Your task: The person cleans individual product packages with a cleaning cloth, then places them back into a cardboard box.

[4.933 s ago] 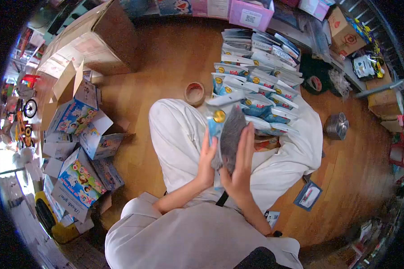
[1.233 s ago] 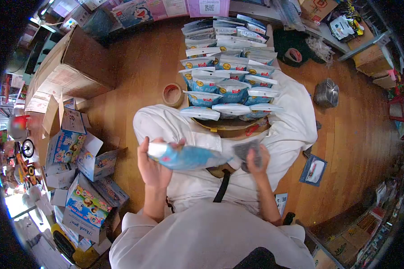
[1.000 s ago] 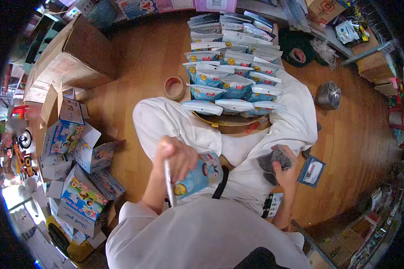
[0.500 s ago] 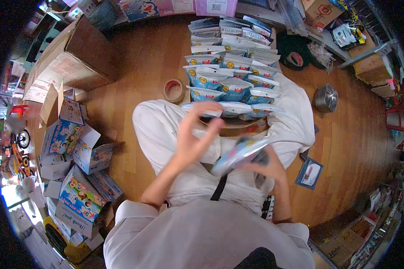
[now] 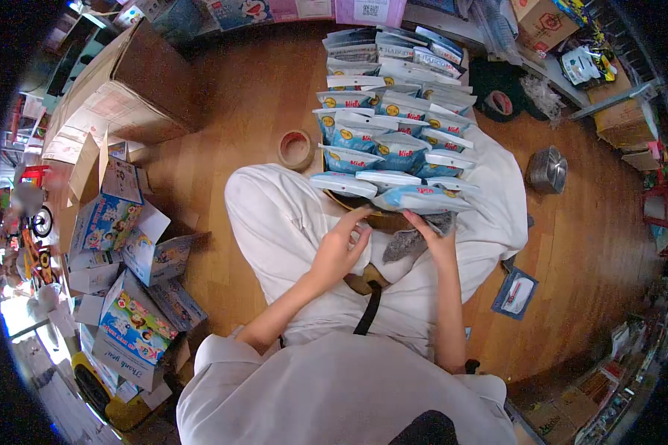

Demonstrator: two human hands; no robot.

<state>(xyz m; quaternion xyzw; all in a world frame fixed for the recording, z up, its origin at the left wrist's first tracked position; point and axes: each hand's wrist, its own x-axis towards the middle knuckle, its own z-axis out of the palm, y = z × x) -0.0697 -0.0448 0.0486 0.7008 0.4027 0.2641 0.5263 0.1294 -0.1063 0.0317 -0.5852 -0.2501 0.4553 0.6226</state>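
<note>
My right hand (image 5: 441, 243) grips the lower edge of a blue-and-white plastic packet (image 5: 425, 199), thumb showing along its near side. The packet lies tilted against the front of several rows of similar packets (image 5: 401, 150), many marked "Kid's", standing upright in a carton between my legs. My left hand (image 5: 341, 248) is at the carton's near edge, left of that packet. Its index finger reaches to the edge while thumb and other fingers curl loosely apart. Dark-labelled silver packets (image 5: 395, 46) form the far rows.
A tape roll (image 5: 295, 149) lies on the wooden floor beside my left knee. Opened printed cartons (image 5: 137, 315) pile at the left, below a large brown box (image 5: 119, 93). To the right are a metal tin (image 5: 547, 170) and a flat blue packet (image 5: 514, 293).
My right hand has carried the packet forward from above my lap to the front row. My left hand has come down and back to the carton's near edge.
</note>
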